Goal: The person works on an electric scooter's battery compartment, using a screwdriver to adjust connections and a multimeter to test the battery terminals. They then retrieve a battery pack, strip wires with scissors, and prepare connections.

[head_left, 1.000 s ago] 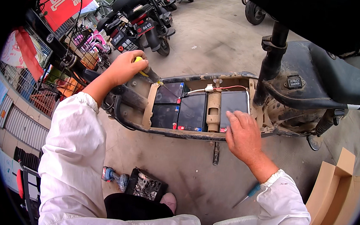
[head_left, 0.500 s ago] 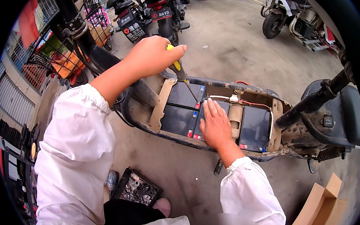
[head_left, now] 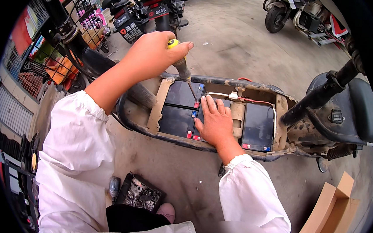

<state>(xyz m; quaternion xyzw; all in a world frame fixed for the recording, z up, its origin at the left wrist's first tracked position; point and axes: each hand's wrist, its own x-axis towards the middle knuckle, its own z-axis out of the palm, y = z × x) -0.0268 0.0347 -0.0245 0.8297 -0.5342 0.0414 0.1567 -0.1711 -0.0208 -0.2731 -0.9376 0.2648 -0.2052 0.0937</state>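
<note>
I have my left hand (head_left: 158, 53) wrapped around the screwdriver (head_left: 182, 69), tip at a red terminal (head_left: 196, 104) on the upper-left battery (head_left: 183, 93), inside the bay (head_left: 155, 114). My right hand (head_left: 216, 122) lies open on the next battery (head_left: 200, 114); anything pinned underneath, I cannot tell. Wiring looks unfinished: near-side terminals (head_left: 247, 146) show no wires.

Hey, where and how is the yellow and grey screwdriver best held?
Probably by its thick handle, from above, as the left hand has it: the screwdriver leans with its handle uppermost, and its thin shaft slants down toward a red terminal. Coming in lower, from the right, looks worse: the right hand lies close beside the tip.
</note>
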